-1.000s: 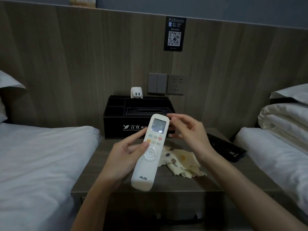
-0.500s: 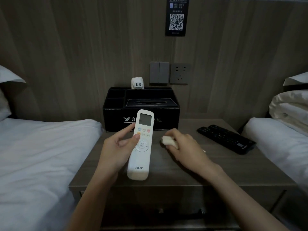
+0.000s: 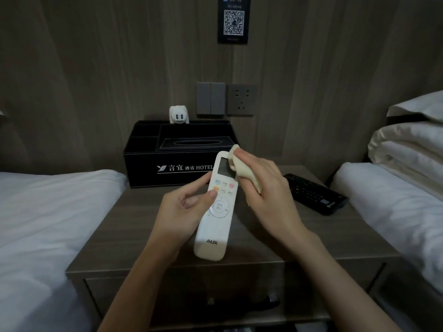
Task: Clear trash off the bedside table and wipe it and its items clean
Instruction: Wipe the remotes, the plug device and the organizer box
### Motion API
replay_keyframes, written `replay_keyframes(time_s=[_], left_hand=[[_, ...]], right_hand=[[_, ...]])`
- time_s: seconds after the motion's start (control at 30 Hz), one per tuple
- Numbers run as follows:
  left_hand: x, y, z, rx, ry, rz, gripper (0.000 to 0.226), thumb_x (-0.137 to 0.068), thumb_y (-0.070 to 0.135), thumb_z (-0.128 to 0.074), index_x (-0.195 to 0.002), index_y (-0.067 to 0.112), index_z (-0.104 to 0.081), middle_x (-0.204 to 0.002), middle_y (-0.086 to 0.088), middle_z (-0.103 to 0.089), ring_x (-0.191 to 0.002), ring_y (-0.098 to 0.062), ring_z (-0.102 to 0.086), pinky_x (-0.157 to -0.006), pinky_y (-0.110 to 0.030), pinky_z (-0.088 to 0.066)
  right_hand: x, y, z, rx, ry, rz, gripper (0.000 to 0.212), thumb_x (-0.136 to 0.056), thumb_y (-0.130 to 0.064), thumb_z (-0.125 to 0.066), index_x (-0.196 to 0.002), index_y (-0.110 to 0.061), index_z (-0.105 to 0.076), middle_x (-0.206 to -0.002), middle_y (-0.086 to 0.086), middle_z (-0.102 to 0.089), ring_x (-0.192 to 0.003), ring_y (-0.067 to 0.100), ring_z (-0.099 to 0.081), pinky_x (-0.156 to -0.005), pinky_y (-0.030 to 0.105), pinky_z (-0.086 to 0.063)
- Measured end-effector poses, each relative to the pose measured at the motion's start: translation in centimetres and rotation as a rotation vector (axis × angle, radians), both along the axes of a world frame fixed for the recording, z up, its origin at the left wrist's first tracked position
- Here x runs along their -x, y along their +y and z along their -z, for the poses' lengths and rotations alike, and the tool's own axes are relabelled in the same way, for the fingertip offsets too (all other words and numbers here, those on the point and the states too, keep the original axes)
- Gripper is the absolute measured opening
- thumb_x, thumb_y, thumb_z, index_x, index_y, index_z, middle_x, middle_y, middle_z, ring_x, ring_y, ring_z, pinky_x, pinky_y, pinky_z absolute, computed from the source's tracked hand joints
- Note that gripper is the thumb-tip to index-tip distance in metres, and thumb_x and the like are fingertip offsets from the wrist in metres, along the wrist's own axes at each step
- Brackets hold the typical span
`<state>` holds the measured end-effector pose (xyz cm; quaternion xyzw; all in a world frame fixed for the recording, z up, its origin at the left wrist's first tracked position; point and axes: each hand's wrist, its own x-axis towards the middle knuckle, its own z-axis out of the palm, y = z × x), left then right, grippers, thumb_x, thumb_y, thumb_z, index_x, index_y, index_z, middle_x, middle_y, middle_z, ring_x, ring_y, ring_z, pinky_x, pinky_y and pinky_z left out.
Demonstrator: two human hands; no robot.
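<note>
My left hand (image 3: 182, 212) grips a white AUX remote (image 3: 215, 226) around its middle, thumb on the buttons, holding it tilted above the wooden bedside table (image 3: 299, 240). My right hand (image 3: 266, 188) holds a bunched pale yellow cloth (image 3: 242, 164) and presses it against the right side of the remote's screen. A black remote (image 3: 314, 194) lies flat on the table at the right. A black hotel tissue box organiser (image 3: 167, 161) stands at the back of the table.
A white plug adapter (image 3: 178, 114) sits behind the organiser. A switch and socket (image 3: 225, 99) are on the wood wall, with a QR sign (image 3: 233, 20) above. White beds (image 3: 48, 224) flank the table; folded bedding (image 3: 407, 149) is stacked on the right.
My right hand picked the cloth up off the table and brought it up against the white remote's screen. My left hand kept holding the remote.
</note>
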<state>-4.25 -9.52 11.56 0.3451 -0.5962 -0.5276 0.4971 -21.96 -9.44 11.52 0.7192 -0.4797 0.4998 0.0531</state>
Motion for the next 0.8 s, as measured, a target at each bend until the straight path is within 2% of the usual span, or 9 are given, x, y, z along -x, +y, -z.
replay_keyframes(time_s=[0.13, 0.33, 0.4, 0.67, 0.8], left_hand=[[0.6, 0.0, 0.1, -0.009, 0.056, 0.000, 0.047, -0.089, 0.009, -0.062, -0.134, 0.022, -0.055, -0.098, -0.006, -0.075, -0.097, -0.014, -0.071, -0.080, -0.022, -0.057], [1.4, 0.5, -0.2, -0.055, 0.218, -0.042, 0.044, -0.089, 0.002, -0.060, -0.130, 0.019, -0.056, -0.093, -0.007, -0.076, -0.084, -0.011, -0.073, -0.062, -0.017, -0.055], [1.4, 0.4, -0.1, -0.048, 0.260, -0.095, 0.043, -0.089, 0.002, -0.061, -0.127, 0.021, -0.057, -0.090, -0.004, -0.076, -0.083, -0.010, -0.072, -0.062, -0.016, -0.054], [0.8, -0.1, 0.0, -0.063, 0.400, -0.226, 0.045, -0.089, 0.006, -0.061, -0.132, 0.019, -0.056, -0.095, -0.006, -0.076, -0.093, -0.018, -0.072, -0.080, -0.030, -0.059], [0.3, -0.6, -0.2, -0.049, 0.469, -0.329, 0.047, -0.090, 0.007, -0.062, -0.136, 0.017, -0.054, -0.098, -0.003, -0.075, -0.100, -0.020, -0.070, -0.094, -0.043, -0.054]], right_hand=[[0.1, 0.1, 0.0, -0.026, 0.066, -0.023, 0.049, -0.095, -0.013, -0.055, -0.143, -0.020, -0.044, -0.148, -0.010, -0.042, -0.132, 0.007, -0.038, -0.109, 0.012, -0.026], [-0.2, 0.4, 0.4, -0.037, 0.120, -0.051, 0.056, -0.093, -0.005, -0.054, -0.146, -0.019, -0.041, -0.151, -0.009, -0.039, -0.133, 0.008, -0.037, -0.110, 0.014, -0.029], [-0.8, 0.6, 0.8, -0.062, 0.139, -0.099, 0.058, -0.092, -0.002, -0.054, -0.146, -0.017, -0.040, -0.151, -0.010, -0.038, -0.133, 0.008, -0.036, -0.111, 0.015, -0.029], [-2.3, 1.0, 2.0, -0.092, 0.137, -0.206, 0.064, -0.087, 0.005, -0.053, -0.145, -0.021, -0.043, -0.151, -0.012, -0.039, -0.133, 0.009, -0.036, -0.111, 0.019, -0.031], [-2.9, 1.2, 3.0, -0.043, 0.175, -0.245, 0.057, -0.083, -0.002, -0.051, -0.138, -0.017, -0.053, -0.144, -0.006, -0.050, -0.129, 0.015, -0.044, -0.109, 0.023, -0.036]])
